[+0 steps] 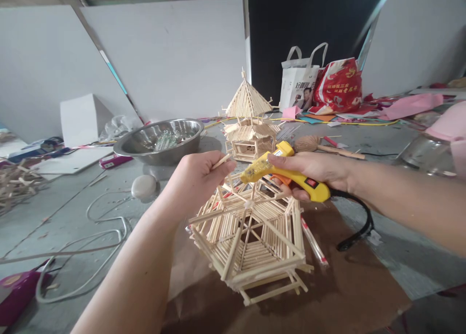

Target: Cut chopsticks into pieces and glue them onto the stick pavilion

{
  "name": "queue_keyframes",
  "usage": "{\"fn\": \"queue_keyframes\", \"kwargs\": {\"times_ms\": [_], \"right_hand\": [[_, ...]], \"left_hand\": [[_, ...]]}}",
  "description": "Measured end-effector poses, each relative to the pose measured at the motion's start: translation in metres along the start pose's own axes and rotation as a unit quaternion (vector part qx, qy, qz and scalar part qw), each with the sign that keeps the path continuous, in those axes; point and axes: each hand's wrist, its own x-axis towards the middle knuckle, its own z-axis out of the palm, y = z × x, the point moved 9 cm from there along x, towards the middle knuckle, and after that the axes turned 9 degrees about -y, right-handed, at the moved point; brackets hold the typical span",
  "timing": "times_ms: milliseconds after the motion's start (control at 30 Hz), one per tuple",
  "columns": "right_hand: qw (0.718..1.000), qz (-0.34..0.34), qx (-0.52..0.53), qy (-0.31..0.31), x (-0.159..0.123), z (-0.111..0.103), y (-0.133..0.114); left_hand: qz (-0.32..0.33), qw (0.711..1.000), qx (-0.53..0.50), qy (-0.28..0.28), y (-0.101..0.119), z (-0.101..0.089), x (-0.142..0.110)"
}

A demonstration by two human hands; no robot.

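My left hand (204, 176) pinches a short wooden stick (221, 162) between thumb and fingers. In my right hand (304, 171) is a yellow glue gun (307, 181) with an orange trigger, its nozzle pointing left, close to the stick. I cannot tell whether the nozzle touches it. Below both hands, a six-sided frame of wooden sticks (251, 256) rests on a brown board (349, 290), with spokes meeting in its middle. Behind the hands stands a pavilion model made of sticks (249, 98), with a pointed roof.
A steel basin (127, 147) stands at the back left, near a round whitish object (143, 187) and a looping cable (87, 249). A clear, red-marked packet (313, 242) lies right of the frame. Carrier bags (338, 86) and coloured paper are at the back right.
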Motion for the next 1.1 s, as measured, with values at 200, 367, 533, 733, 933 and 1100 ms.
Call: {"fn": "queue_keyframes", "kwargs": {"times_ms": [200,367,533,733,933,1100], "right_hand": [[1.0,0.002,-0.013,0.004,0.0,0.001,-0.001],[1.0,-0.011,-0.007,0.006,-0.006,-0.001,-0.007],[0.998,-0.046,0.02,0.029,-0.013,-0.008,-0.009],[0.997,-0.046,0.046,0.047,-0.017,-0.021,0.003],[0.996,-0.04,0.052,0.061,-0.025,-0.024,0.01],[0.996,-0.062,0.034,0.049,-0.036,-0.017,0.008]], "left_hand": [[0.005,1.0,0.005,0.004,0.001,0.0,0.0],[0.002,1.0,0.002,-0.002,0.001,0.0,0.0],[-0.002,1.0,0.002,0.013,0.001,-0.001,-0.001],[0.006,1.0,-0.008,0.017,-0.001,0.0,-0.001],[0.015,0.998,-0.051,0.027,-0.001,-0.003,-0.004],[0.003,0.996,-0.073,0.059,-0.004,-0.009,-0.007]]}}
